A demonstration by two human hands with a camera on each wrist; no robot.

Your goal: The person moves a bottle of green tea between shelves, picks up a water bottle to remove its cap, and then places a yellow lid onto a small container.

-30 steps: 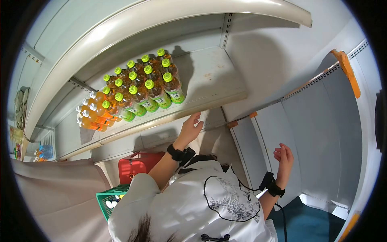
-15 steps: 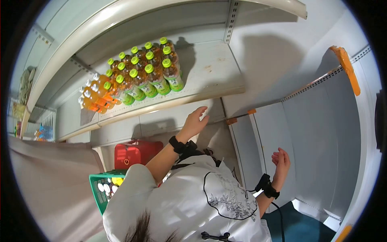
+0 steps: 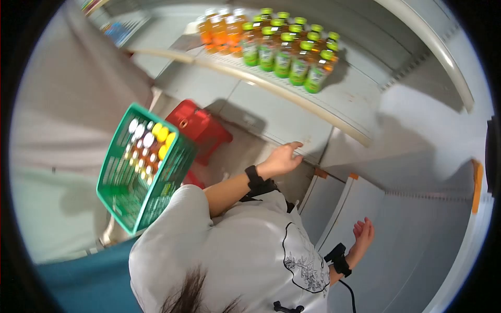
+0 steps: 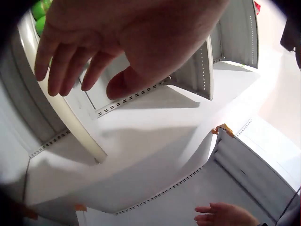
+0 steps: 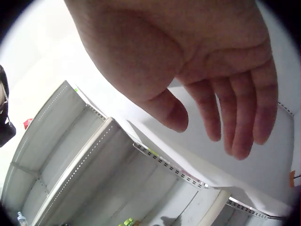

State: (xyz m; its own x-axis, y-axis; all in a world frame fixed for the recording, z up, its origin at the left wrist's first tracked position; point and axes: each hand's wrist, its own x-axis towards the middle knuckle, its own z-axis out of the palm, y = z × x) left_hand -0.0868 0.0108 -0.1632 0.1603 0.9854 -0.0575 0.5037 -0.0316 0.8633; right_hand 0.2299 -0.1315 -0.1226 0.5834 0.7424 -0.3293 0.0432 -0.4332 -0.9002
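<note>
My left hand (image 3: 282, 159) hovers in front of the lower shelf's edge, holding nothing. In the left wrist view its fingers (image 4: 70, 66) hang loosely spread. My right hand (image 3: 364, 233) is raised at the right side, also without anything in it; the right wrist view shows its palm and relaxed fingers (image 5: 237, 113). On the shelf (image 3: 347, 99) stand rows of green-capped bottles (image 3: 283, 56) of amber drink. To their left is a group of orange drink bottles (image 3: 219, 35) with pale caps.
A green basket (image 3: 117, 180) holding several bottles with white and yellow caps stands at my left. Behind it sits a red container (image 3: 195, 125). White panels (image 3: 417, 235) close off the right side, with orange tape (image 3: 477, 185) on an edge. A beige cloth (image 3: 68, 94) hangs at left.
The head view has swung left and down, so the basket shows fully and the bottles sit higher in view. Both hands stay empty, in much the same pose.
</note>
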